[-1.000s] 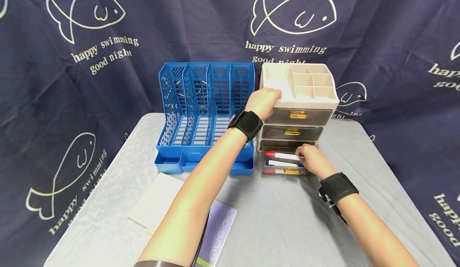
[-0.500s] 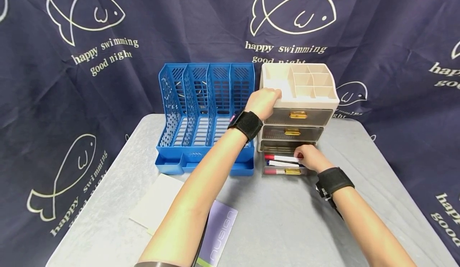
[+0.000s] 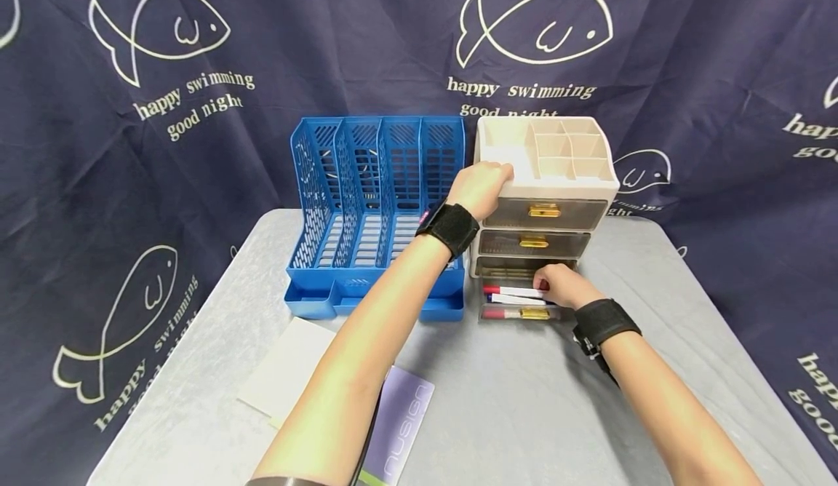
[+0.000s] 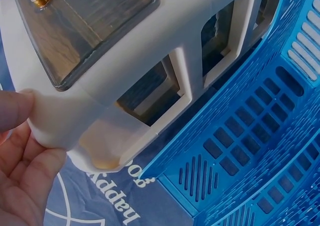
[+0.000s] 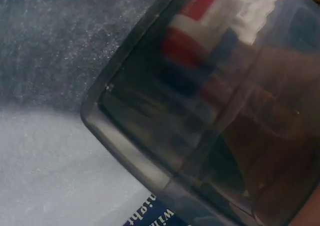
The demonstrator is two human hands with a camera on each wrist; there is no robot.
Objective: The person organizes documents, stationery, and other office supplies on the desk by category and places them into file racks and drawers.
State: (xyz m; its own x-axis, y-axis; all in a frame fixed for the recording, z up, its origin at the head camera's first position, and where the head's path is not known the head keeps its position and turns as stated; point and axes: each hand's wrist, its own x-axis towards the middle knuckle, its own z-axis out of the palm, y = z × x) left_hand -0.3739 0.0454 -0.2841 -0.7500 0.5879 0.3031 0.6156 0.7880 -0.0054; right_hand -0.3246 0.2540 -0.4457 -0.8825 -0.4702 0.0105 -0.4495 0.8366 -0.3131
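Observation:
My left hand (image 3: 479,189) grips the upper left front corner of a cream drawer organizer (image 3: 556,189); in the left wrist view its thumb and fingers (image 4: 42,168) wrap the corner. Below, the smoky bottom drawer (image 3: 554,314) is pulled out. My right hand (image 3: 564,287) reaches into it and pinches the right end of a white marker with a red cap (image 3: 520,292). A blue-capped marker (image 3: 517,300) lies just in front of that one. Another red marker (image 3: 495,313) shows through the drawer front. In the right wrist view, curled fingers (image 5: 270,110) appear dimly through the drawer's wall.
A blue file rack (image 3: 374,282) with slots and front trays stands left of the organizer. A white pad (image 3: 288,362) and a purple notebook (image 3: 407,406) lie at the front left, partly under the left arm. A dark fish-print curtain (image 3: 366,49) hangs behind the table (image 3: 511,406).
My right hand has shifted slightly left and toward the front, bringing the red-capped marker closer to the blue-capped one. The left hand keeps its grip on the organizer.

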